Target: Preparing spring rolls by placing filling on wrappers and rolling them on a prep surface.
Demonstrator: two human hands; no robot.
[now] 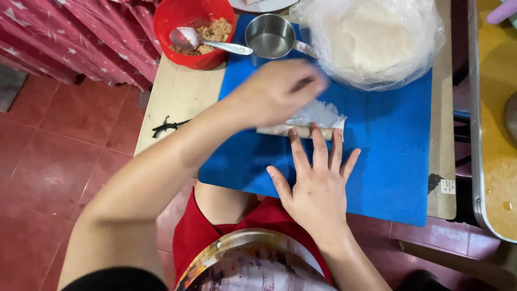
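- Roll [301, 131] of pale wrapper lies crosswise mid-mat, on the blue mat [388, 161] covering the desk [175, 99].
- Right hand [316, 186], open and flat, fingers spread, presses its fingertips on the roll from 6 o'clock.
- Left hand [274, 91], blurred, hovers over the roll's loose flap at 12 o'clock; grip cannot be told.
- Metal cup [271, 36], red bowl [180, 35] with spoon [207, 43] at 11 o'clock; bagged wrappers [371, 40] at 1 o'clock.
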